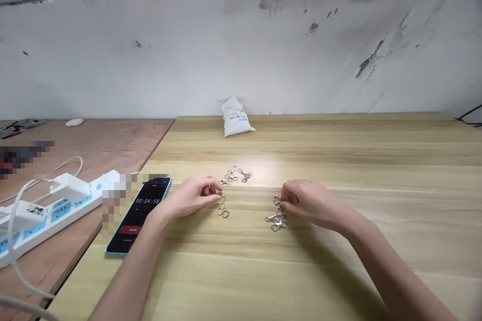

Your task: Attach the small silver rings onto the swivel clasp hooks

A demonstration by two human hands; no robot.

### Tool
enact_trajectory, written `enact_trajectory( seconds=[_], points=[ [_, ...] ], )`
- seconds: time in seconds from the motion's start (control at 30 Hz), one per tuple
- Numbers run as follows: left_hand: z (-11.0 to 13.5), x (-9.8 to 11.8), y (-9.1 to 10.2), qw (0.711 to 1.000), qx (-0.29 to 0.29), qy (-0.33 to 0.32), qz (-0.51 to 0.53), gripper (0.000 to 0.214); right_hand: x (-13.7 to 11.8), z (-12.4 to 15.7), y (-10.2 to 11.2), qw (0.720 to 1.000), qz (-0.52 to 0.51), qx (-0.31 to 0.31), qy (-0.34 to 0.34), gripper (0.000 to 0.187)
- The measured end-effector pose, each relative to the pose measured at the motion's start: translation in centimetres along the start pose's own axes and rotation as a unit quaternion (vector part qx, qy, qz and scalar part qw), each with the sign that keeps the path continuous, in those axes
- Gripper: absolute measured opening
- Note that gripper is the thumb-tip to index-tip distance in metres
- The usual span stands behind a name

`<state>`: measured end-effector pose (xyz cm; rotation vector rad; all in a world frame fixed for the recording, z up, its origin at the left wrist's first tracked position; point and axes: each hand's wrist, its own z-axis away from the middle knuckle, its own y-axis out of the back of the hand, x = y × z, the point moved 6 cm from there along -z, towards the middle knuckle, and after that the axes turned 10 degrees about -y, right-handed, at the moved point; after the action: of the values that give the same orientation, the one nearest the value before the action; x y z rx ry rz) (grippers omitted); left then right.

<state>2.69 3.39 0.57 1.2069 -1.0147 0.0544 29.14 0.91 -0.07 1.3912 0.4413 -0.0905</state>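
My left hand [194, 194] rests on the light wooden table [339, 160], its fingers pinched together at a small metal ring just above a few loose key rings [223, 208]. My right hand [307, 199] is curled, fingertips closed on a metal clasp at the top of a small pile of lobster clasps [277, 217]. Between and behind the hands lies a scatter of assembled clasps with rings [235, 175].
A small white printed bag [235, 117] stands at the back near the wall. A phone [140, 213] showing a running timer lies left of my left hand. Further left, on a brown table, sit a white power strip [45, 210] with plugs and cables, and a white mouse [74, 122].
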Motion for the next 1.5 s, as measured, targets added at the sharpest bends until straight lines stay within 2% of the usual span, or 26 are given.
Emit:
enact_trajectory(
  seconds=[0.27,0.5,0.7,0.87,1.0,1.1,1.2,1.3,1.5],
  points=[
    [-0.8,0.7,-1.6,0.997,-0.009,-0.036,-0.07,0.021,-0.8,-0.2,-1.3,0.999,-0.035,-0.034,-0.019,0.012],
    [-1.0,0.9,-1.6,0.998,0.043,-0.034,-0.039,0.02,-1.4,-0.2,-1.0,0.999,-0.035,-0.027,-0.005,0.014],
    [-1.4,1.4,-1.7,0.995,0.092,-0.036,0.01,0.018,-1.9,-0.3,-1.0,0.999,-0.013,0.023,0.025,0.013],
    [-1.6,1.6,-2.1,0.994,0.085,-0.061,0.029,0.021,-2.4,-0.4,-1.3,0.997,0.004,0.066,0.04,0.008],
    [-1.7,1.5,-2.2,0.991,0.094,-0.085,0.03,0.022,-3.7,-0.1,-1.7,0.99,0.046,0.101,0.087,0.007],
    [-1.7,1.9,-2.1,0.99,0.096,-0.099,0.029,0.021,-4.3,0.0,-2.3,0.983,0.089,0.116,0.111,0.013],
    [-1.7,2.4,-2.4,0.991,0.073,-0.111,0.026,0.022,-4.3,-0.2,-2.8,0.982,0.092,0.121,0.113,0.019],
    [-1.7,2.6,-2.8,0.993,0.057,-0.102,0.014,0.022,-3.9,-0.3,-3.0,0.986,0.052,0.116,0.112,0.014],
    [-1.7,2.1,-2.8,0.993,0.084,-0.058,0.05,0.011,-4.1,-0.3,-3.5,0.991,0.0,0.081,0.11,0.013]
  ],
)
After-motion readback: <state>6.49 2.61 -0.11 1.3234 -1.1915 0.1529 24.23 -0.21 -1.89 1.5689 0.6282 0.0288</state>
